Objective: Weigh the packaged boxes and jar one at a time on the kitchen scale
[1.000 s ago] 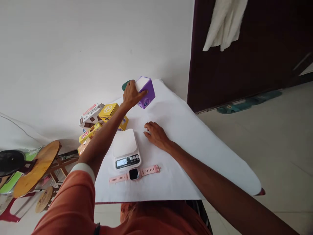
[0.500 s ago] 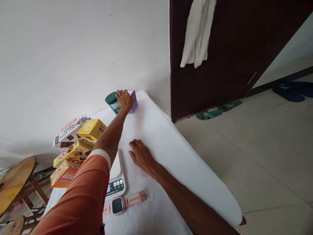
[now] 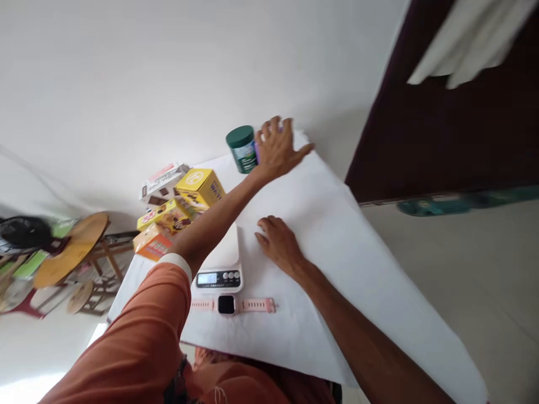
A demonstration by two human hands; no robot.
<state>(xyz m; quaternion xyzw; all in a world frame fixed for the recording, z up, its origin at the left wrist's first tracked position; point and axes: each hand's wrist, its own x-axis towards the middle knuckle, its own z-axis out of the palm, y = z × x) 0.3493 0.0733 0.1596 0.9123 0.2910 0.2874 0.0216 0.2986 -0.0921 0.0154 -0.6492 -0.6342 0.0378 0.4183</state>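
At the far end of the white-clothed table (image 3: pixel 337 235), my left hand (image 3: pixel 278 150) is open with its fingers spread. It is over a purple box (image 3: pixel 257 152) and hides most of it; whether it touches the box I cannot tell. Just left of that box stands a dark green tub (image 3: pixel 245 154) with a green lid. My right hand (image 3: pixel 281 242) rests on the cloth, fingers loosely bent and thumb apart, with nothing in it. A white digital scale (image 3: pixel 223 249) with a lit display lies left of it, partly behind my left forearm. Below the scale lies a pink-strapped smartwatch (image 3: pixel 227 304).
Several packages sit on the table's left side: a white carton (image 3: pixel 162 185), a yellow cube-shaped box (image 3: pixel 200 188), a flat yellow box (image 3: pixel 166 217) and an orange packet (image 3: pixel 154 242). Wooden stools (image 3: pixel 82 241) and a black fan (image 3: pixel 25 233) are at the left. A wall closes the far side.
My left hand has moved from the tub to the right, its fingers now spread over the purple box. My right hand stays on the cloth. The view has shifted.
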